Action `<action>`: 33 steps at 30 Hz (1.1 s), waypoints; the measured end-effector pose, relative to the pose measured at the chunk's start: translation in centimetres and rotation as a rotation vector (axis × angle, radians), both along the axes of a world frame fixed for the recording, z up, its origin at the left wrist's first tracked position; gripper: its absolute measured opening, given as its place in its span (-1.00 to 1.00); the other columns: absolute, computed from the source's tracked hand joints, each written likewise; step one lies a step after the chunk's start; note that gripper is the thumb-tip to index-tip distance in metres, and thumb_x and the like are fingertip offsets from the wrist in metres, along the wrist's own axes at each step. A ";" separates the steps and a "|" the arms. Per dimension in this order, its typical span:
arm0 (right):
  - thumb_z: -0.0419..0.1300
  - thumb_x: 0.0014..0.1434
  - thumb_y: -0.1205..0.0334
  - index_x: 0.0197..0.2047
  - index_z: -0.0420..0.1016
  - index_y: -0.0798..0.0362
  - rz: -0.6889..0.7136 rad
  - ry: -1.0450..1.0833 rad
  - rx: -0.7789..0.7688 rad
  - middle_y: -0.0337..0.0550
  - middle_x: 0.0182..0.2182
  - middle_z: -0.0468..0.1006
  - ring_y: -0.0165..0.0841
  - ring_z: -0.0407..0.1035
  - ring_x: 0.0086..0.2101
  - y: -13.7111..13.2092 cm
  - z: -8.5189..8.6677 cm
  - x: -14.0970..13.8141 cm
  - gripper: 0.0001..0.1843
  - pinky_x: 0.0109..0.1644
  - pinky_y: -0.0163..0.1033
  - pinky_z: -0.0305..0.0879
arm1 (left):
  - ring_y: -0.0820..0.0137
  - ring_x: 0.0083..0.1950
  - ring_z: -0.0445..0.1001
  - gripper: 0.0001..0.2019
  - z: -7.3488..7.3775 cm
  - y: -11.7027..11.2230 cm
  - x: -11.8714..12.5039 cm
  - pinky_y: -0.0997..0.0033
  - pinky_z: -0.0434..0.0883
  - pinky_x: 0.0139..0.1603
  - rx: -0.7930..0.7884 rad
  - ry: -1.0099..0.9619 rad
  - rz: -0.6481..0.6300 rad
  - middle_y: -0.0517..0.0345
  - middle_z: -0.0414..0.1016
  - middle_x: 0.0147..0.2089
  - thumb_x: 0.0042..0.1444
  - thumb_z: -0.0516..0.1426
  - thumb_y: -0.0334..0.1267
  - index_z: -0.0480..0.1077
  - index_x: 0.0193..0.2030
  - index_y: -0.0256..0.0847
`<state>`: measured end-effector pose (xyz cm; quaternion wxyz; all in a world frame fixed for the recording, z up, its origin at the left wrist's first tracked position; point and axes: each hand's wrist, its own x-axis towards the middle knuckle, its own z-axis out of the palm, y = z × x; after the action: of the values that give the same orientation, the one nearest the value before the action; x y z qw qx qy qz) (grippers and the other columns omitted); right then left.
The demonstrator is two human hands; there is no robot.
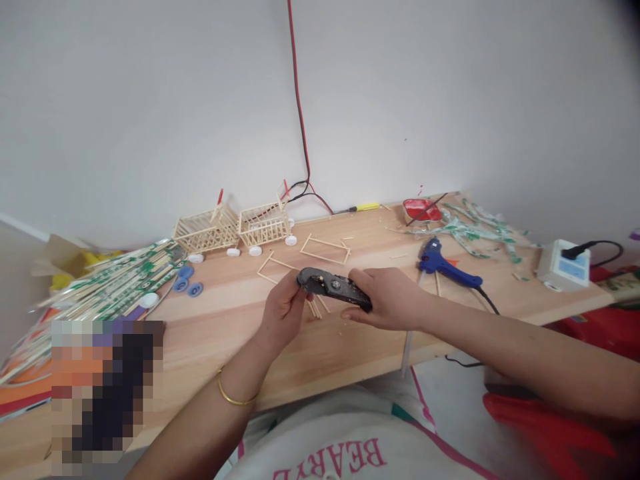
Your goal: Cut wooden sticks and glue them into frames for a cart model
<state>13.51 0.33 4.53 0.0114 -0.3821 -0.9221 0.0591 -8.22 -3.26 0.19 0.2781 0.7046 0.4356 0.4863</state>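
My right hand (390,298) is wrapped round the handles of a black hand cutter (334,285) with a round pivot screw. The cutter's head points left, to the fingers of my left hand (286,308). Those fingers are pinched together at the jaws; what they hold is hidden behind the tool. Below the cutter, a few thin wooden sticks (315,309) lie on the wooden table (330,360). Just beyond my hands are two flat stick frames, one rectangular (325,257) and one partly hidden (270,263).
Two small stick carts (206,233) with white wheels stand near the wall. Blue wheels (194,289) and bundled sticks (145,273) lie left. On the right are a blue glue gun (453,267), a red-lined container (423,211), plastic wrappers (475,230) and a white power box (564,265).
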 end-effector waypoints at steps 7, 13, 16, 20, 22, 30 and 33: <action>0.10 0.05 -0.20 -0.20 0.24 0.09 0.044 0.123 -0.049 -0.05 -0.34 0.43 -0.24 0.30 -0.34 -0.2 0.8 0.3 -0.50 -0.34 -0.26 0.09 | 0.42 -0.28 0.35 -0.80 -0.3 0.0 0.2 0.41 0.29 -0.19 -0.020 -0.050 -0.067 0.13 0.38 -0.34 0.23 -0.07 -0.25 0.34 -0.29 -0.22; 0.09 0.07 -0.18 -0.20 0.24 0.09 0.012 0.074 -0.031 -0.07 -0.37 0.43 -0.25 0.31 -0.37 -0.3 0.4 0.2 -0.52 -0.37 -0.27 0.07 | 0.45 -0.30 0.35 -0.82 -0.5 0.2 0.0 0.45 0.28 -0.21 -0.006 -0.048 -0.063 0.16 0.37 -0.36 0.23 -0.05 -0.29 0.32 -0.35 -0.23; 0.06 0.08 -0.19 -0.22 0.24 0.09 0.010 0.049 -0.015 -0.05 -0.38 0.44 -0.24 0.33 -0.37 -0.4 0.1 0.1 -0.52 -0.38 -0.27 0.05 | 0.45 -0.32 0.34 -0.82 -0.6 0.1 0.1 0.46 0.28 -0.23 -0.032 -0.051 -0.062 0.17 0.37 -0.37 0.22 -0.04 -0.29 0.33 -0.34 -0.23; -0.02 0.10 -0.25 -0.23 0.24 0.10 0.001 0.000 -0.005 -0.04 -0.42 0.46 -0.24 0.34 -0.43 -0.7 -0.1 0.0 -0.48 -0.44 -0.28 -0.02 | 0.46 -0.35 0.32 -0.80 -0.5 -0.2 0.3 0.46 0.28 -0.25 -0.051 -0.082 -0.050 0.19 0.34 -0.41 0.22 -0.04 -0.28 0.33 -0.36 -0.23; -0.04 0.12 -0.25 -0.25 0.25 0.10 -0.012 -0.015 -0.021 -0.05 -0.46 0.46 -0.25 0.33 -0.47 -0.8 0.0 -0.2 -0.48 -0.47 -0.29 -0.07 | 0.47 -0.36 0.32 -0.79 -0.3 -0.2 0.4 0.47 0.28 -0.26 -0.055 -0.094 -0.041 0.19 0.33 -0.43 0.22 -0.03 -0.26 0.32 -0.39 -0.24; -0.05 0.16 -0.19 -0.35 0.17 0.04 -0.083 0.318 -0.281 -0.26 -0.55 0.34 -0.41 0.22 -0.54 -0.3 1.1 0.2 -0.58 -0.48 -0.35 -0.01 | 0.47 -0.40 0.37 -0.80 0.1 -0.1 0.5 0.38 0.37 -0.22 -0.278 -0.354 -0.137 0.23 0.30 -0.47 0.21 0.00 -0.17 0.33 -0.25 -0.25; 0.02 0.12 -0.18 -0.28 0.23 0.05 -0.121 0.271 -0.240 -0.23 -0.52 0.37 -0.38 0.23 -0.51 -0.1 1.5 0.8 -0.58 -0.47 -0.34 0.00 | 0.49 -0.42 0.38 -0.80 -0.1 -0.1 0.7 0.39 0.39 -0.27 -0.378 -0.465 -0.223 0.25 0.28 -0.48 0.21 0.00 -0.16 0.32 -0.22 -0.25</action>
<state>14.30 0.24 6.05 0.0934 -0.4240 -0.8738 0.2190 -7.56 -3.33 0.07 0.5477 0.5537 0.3630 0.5115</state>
